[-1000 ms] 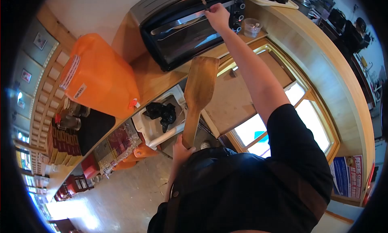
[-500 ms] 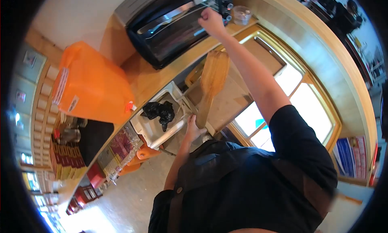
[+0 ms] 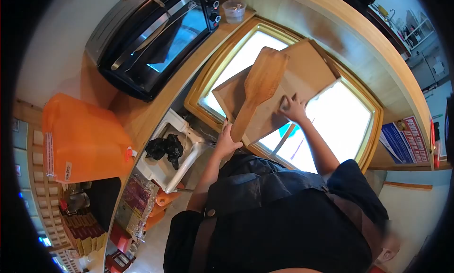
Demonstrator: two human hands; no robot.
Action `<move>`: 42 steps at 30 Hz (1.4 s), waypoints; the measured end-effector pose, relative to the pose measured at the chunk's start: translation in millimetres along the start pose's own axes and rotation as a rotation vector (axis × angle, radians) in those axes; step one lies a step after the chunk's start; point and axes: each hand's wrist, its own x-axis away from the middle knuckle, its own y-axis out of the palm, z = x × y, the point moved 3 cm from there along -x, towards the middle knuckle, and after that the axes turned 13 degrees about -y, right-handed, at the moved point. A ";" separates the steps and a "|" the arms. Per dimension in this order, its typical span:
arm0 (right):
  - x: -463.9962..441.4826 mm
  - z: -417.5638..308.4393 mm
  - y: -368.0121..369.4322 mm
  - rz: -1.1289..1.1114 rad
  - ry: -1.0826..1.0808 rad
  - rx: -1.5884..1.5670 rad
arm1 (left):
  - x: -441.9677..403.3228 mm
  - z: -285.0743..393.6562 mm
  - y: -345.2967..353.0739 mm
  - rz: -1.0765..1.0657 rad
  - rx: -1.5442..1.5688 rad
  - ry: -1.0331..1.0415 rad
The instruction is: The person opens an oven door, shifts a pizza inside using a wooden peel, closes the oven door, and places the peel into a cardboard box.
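Note:
My left hand [image 3: 228, 141] is closed round the handle of a broad-bladed wooden paddle [image 3: 265, 79]. Its fingers are also at the near corner of a shallow cardboard tray [image 3: 309, 67]; whether they grip it too, I cannot tell. The paddle slants up across the tray, hiding part of its base. Over the right part of the tray is my right hand [image 3: 294, 108], fingers apart and pointing down at the cardboard, nothing visible in them. Whether the fingertips touch it is unclear. Beneath the tray, brightly lit panes sit in a wooden frame [image 3: 373, 126].
A black toaster oven [image 3: 156, 41] and a clear plastic tub [image 3: 233, 12] stand on the wooden counter. An orange jerrycan [image 3: 85, 138] is at left. Below the counter edge, a white basin [image 3: 182, 171] holds a crumpled black plastic bag [image 3: 165, 150]. Printed leaflets [image 3: 404, 140] stand at right.
My right hand has come from in front of the oven down to the tray, its fist opened. The paddle and tray have shifted over the lit panes. My view has turned right.

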 end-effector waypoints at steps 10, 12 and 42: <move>177.9 16.5 6.7 0.214 -0.030 -0.208 | -22.6 71.5 17.6 -0.155 -0.046 0.270; 184.7 35.0 25.0 0.429 0.104 -0.147 | -24.7 89.8 31.9 -0.189 -0.013 0.332; -27.1 -247.7 -99.3 0.552 -0.791 -0.920 | 166.5 47.8 -57.3 0.541 0.662 -0.033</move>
